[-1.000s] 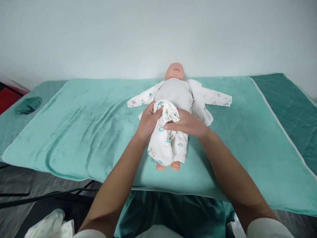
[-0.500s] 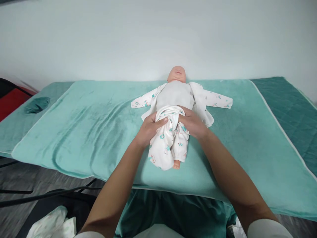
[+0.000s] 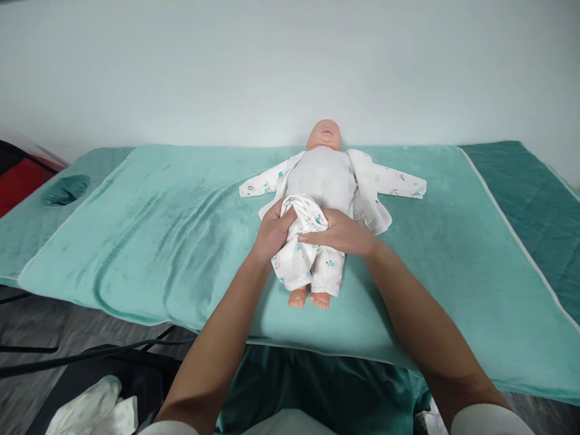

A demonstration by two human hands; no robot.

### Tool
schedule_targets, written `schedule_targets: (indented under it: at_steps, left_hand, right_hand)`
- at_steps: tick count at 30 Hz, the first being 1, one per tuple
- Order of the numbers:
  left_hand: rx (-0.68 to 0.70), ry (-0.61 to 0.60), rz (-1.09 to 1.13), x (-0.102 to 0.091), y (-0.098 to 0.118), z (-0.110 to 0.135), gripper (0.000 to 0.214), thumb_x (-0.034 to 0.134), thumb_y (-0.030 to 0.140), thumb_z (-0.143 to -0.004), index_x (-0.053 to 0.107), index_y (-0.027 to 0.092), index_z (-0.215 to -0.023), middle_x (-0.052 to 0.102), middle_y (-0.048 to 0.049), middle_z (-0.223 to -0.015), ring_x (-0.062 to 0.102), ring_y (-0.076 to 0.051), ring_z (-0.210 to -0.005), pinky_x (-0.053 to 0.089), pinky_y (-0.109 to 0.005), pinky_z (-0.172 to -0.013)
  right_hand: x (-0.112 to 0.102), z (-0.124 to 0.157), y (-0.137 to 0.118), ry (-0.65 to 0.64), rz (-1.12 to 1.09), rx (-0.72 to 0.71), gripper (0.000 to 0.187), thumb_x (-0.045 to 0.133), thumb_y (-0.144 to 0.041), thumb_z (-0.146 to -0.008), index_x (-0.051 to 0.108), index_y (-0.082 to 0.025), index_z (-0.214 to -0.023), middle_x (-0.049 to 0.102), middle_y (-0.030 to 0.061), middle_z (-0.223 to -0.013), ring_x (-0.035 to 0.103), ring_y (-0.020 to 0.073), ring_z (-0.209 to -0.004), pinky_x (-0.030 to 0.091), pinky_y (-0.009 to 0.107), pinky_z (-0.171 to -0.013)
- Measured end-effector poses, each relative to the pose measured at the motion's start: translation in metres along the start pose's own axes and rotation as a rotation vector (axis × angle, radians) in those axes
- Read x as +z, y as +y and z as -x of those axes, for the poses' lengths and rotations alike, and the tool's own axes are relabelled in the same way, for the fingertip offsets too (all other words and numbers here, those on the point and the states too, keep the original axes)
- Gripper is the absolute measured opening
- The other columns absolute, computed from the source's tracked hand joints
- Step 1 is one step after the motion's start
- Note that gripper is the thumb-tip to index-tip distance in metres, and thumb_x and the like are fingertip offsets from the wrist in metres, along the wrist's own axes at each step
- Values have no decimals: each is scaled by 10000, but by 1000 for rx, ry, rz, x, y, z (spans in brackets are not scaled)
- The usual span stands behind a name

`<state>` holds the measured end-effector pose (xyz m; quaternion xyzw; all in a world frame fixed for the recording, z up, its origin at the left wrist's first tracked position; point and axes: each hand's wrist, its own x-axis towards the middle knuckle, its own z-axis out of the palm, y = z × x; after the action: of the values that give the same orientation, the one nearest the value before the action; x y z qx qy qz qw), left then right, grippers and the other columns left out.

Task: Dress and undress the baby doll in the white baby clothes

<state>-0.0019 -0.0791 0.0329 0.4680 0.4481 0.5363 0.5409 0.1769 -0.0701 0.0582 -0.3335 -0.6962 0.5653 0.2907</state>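
A baby doll [image 3: 322, 175] lies on its back on a teal blanket [image 3: 158, 229], head toward the wall. It wears an open white printed jacket with both sleeves spread out. White printed trousers [image 3: 308, 260] cover its legs, and both bare feet show below the cuffs. My left hand [image 3: 272, 229] grips the bunched waistband at the doll's left hip as seen. My right hand [image 3: 342, 232] lies over the waistband on the other side, fingers curled on the cloth.
The blanket covers a padded table [image 3: 521, 181] with a darker quilted cover at the right. A round face hole [image 3: 66, 188] sits at the far left. White cloth [image 3: 90, 411] lies on the floor at lower left, near dark cables [image 3: 81, 356].
The trousers have been pulled up toward the doll's waist, so both feet now show. My hands shifted slightly upward along the waistband.
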Motion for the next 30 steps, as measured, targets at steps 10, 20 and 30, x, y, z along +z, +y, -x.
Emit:
schedule_targets:
  at_steps: [10, 20, 30]
  left_hand:
    - [-198, -210, 26, -1, 19, 19, 396, 857, 407, -713, 720, 144, -976, 732, -47, -868, 670, -181, -770, 521, -277, -710]
    - [-203, -132, 304, 5, 19, 33, 373, 822, 455, -732, 712, 169, -943, 733, -54, -841, 698, -214, -759, 526, -312, -693]
    - [-367, -193, 105, 9, 25, 108, 315, 818, 423, -743, 669, 170, -858, 584, 4, -637, 471, -112, -535, 349, -260, -524]
  right_hand:
    - [-1, -2, 9, 263, -326, -41, 406, 813, -461, -764, 672, -192, -1034, 694, 17, -956, 620, 169, -870, 505, 290, -790]
    - [-7, 1, 6, 59, -77, -90, 388, 782, -388, -781, 682, -184, -1095, 714, 40, -1067, 644, 218, -1027, 501, 338, -891]
    - [0, 2, 1, -77, 305, -87, 109, 640, -217, -778, 684, -180, -871, 718, 11, -865, 640, 170, -814, 448, 262, -722]
